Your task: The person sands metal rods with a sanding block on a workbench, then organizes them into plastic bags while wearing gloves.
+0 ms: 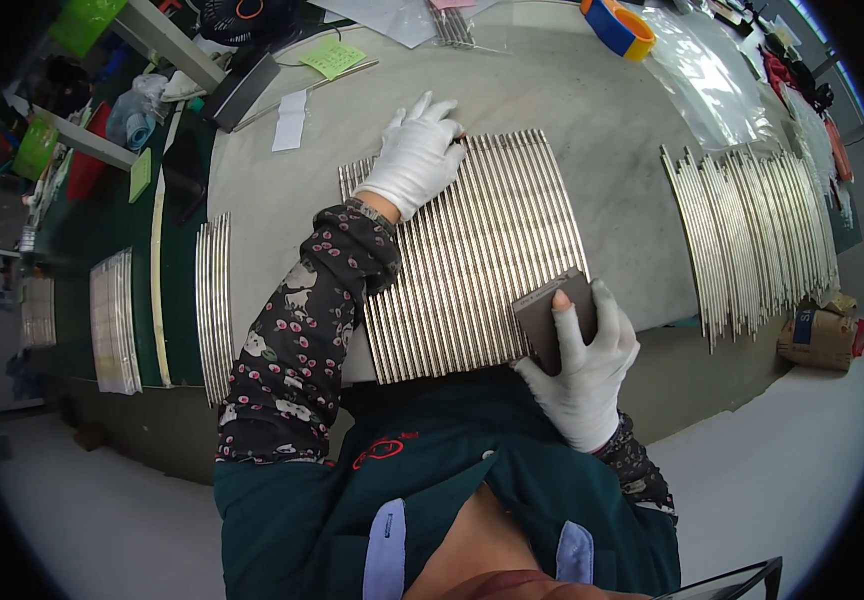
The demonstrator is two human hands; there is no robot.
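A row of long, thin silver metal rods [472, 250] lies side by side on the table in front of me. My left hand [412, 155], in a white glove, rests across the far left part of the row with its fingers stretched out. My right hand [587, 365], also gloved with the thumb tip bare, grips a flat dark grey block [542, 320]. This block sits at the near right corner of the row, over the rod ends. Its underside is hidden, so I cannot tell how firmly it touches the rods.
To the right lies another bundle of silver rods [752, 240], its ends uneven. A smaller group of rods [214, 310] lies at the left, near wrapped rods [115, 320]. Clear plastic bags [707, 80] and a blue-orange tape roll [620, 28] lie at the back. A dark box [242, 90] stands far left.
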